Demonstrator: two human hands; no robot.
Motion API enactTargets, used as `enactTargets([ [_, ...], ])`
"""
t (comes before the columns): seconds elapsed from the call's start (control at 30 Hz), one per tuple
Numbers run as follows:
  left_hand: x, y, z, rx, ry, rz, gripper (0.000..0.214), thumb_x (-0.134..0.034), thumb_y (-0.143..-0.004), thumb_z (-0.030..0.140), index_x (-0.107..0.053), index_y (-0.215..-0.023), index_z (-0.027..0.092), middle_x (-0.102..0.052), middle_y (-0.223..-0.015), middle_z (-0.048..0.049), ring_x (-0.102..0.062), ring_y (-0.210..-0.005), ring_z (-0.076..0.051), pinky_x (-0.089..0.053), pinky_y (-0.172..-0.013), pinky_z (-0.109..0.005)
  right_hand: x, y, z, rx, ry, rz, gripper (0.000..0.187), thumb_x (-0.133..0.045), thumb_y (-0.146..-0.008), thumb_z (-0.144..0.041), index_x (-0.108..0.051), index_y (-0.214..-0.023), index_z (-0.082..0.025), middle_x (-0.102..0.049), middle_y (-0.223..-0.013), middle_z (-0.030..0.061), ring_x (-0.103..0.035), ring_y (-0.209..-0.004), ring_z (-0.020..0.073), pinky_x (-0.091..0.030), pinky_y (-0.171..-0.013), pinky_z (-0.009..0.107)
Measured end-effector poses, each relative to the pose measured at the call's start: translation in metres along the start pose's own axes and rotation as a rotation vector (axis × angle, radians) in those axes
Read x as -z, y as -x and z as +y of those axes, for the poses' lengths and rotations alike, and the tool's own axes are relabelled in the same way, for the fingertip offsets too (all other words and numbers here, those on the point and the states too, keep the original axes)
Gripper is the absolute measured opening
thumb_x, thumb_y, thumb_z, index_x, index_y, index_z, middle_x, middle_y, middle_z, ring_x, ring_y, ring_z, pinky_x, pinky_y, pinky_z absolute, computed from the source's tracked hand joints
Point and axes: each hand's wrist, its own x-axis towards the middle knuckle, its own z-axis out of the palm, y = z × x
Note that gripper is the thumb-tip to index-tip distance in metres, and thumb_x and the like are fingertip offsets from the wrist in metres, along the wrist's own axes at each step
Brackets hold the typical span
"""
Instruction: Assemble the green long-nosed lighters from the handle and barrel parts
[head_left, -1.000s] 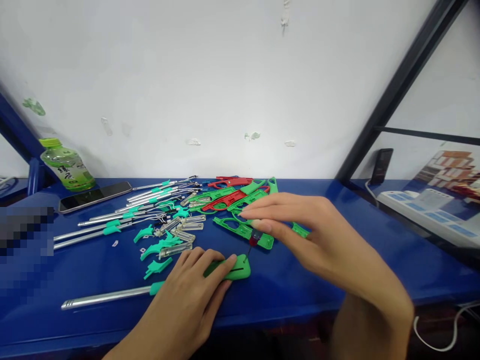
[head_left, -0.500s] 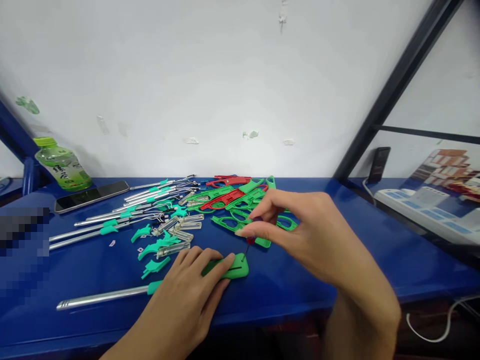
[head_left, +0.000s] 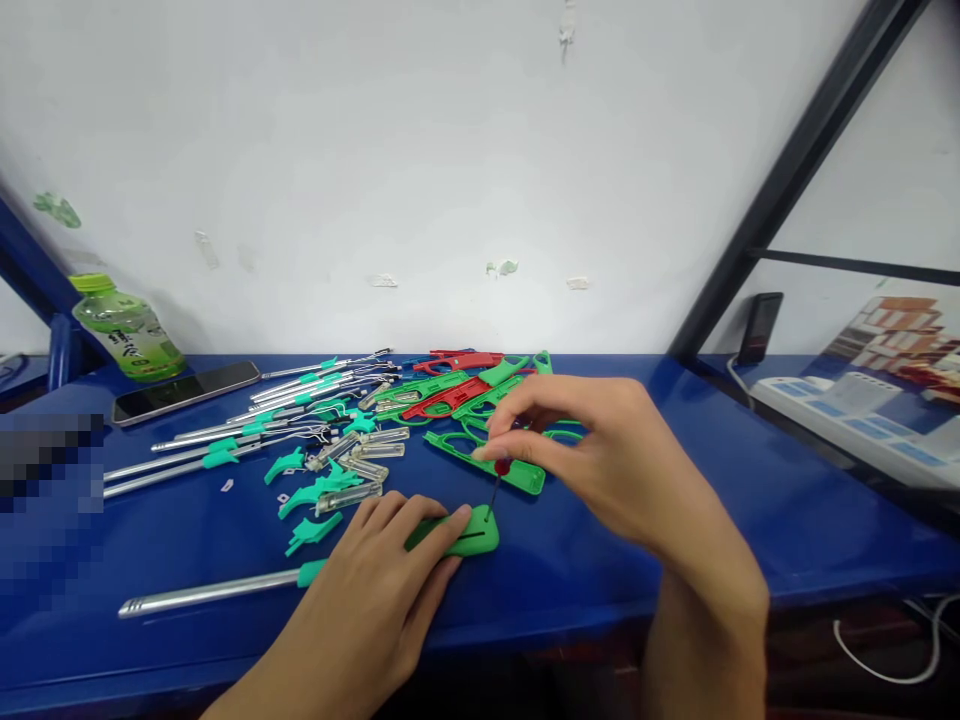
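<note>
My left hand (head_left: 382,580) lies flat over a green plastic handle (head_left: 472,535) joined to a long metal tube (head_left: 202,592) on the blue table (head_left: 585,560), fingers stretched along it and pressing it down. My right hand (head_left: 600,450) pinches a small red-handled screwdriver (head_left: 499,480) held upright, its thin tip resting on the right end of the green handle. Behind them lies a heap of green and red handle shells (head_left: 465,400).
Several metal tubes with teal fittings (head_left: 247,430) and loose teal and metal parts (head_left: 337,475) lie at the left middle. A phone (head_left: 184,392) and a green bottle (head_left: 127,340) sit at the back left. A black shelf post (head_left: 787,180) rises at right.
My right hand's fingers have curled and shifted round the screwdriver's red handle, as if twisting it, while its tip stays on the green handle. My left hand has kept still.
</note>
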Motion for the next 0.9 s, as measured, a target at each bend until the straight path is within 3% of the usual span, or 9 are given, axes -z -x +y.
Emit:
enactTargets([
  [0.1,0.0,0.0,0.0,0.004,-0.004,0.004,0.039,-0.054,-0.111,0.016,-0.065,-0.148,0.025,-0.073,-0.12,-0.007,-0.067,-0.105,-0.029,-0.059,-0.095,-0.051,0.003,0.004,0.004,-0.002,0.0,-0.013,0.009,-0.079,-0.104,-0.022,-0.086,-0.102,-0.028,-0.089,-0.104,-0.0046,-0.083,-0.094,0.0179,-0.057,-0.089,0.029],
  [0.2,-0.001,0.001,-0.001,0.007,-0.007,0.009,0.04,-0.055,-0.111,0.015,-0.064,-0.148,0.026,-0.073,-0.121,-0.0067,-0.068,-0.106,-0.029,-0.058,-0.097,-0.051,0.009,0.008,0.007,-0.01,-0.004,-0.027,0.02,-0.074,-0.107,-0.018,-0.087,-0.118,-0.03,-0.089,-0.119,-0.0049,-0.083,-0.109,0.0187,-0.058,-0.098,0.028],
  [0.43,-0.002,0.002,-0.001,0.003,-0.012,0.022,0.042,-0.055,-0.111,0.016,-0.063,-0.15,0.027,-0.073,-0.121,-0.0064,-0.067,-0.106,-0.029,-0.057,-0.098,-0.052,0.019,0.013,0.008,-0.005,-0.024,-0.078,0.013,-0.075,-0.106,-0.019,-0.084,-0.106,-0.028,-0.088,-0.102,-0.0067,-0.082,-0.092,0.0142,-0.058,-0.086,0.023],
  [0.7,-0.002,0.0,-0.001,-0.013,-0.007,0.03,0.041,-0.055,-0.111,0.015,-0.062,-0.149,0.027,-0.073,-0.12,-0.0055,-0.066,-0.104,-0.029,-0.056,-0.096,-0.05,0.002,0.004,0.001,0.029,-0.017,-0.064,0.011,-0.08,-0.102,-0.014,-0.079,-0.099,-0.025,-0.084,-0.095,-0.0074,-0.075,-0.079,0.0117,-0.053,-0.074,0.025],
  [0.9,-0.002,0.0,-0.001,-0.024,-0.009,0.041,0.04,-0.055,-0.111,0.015,-0.062,-0.149,0.025,-0.072,-0.119,-0.0052,-0.066,-0.102,-0.029,-0.057,-0.094,-0.051,-0.005,0.004,-0.007,-0.064,0.102,0.012,0.008,-0.089,-0.097,-0.027,-0.081,-0.096,-0.027,-0.084,-0.09,-0.0053,-0.074,-0.076,0.0153,-0.047,-0.064,0.028],
])
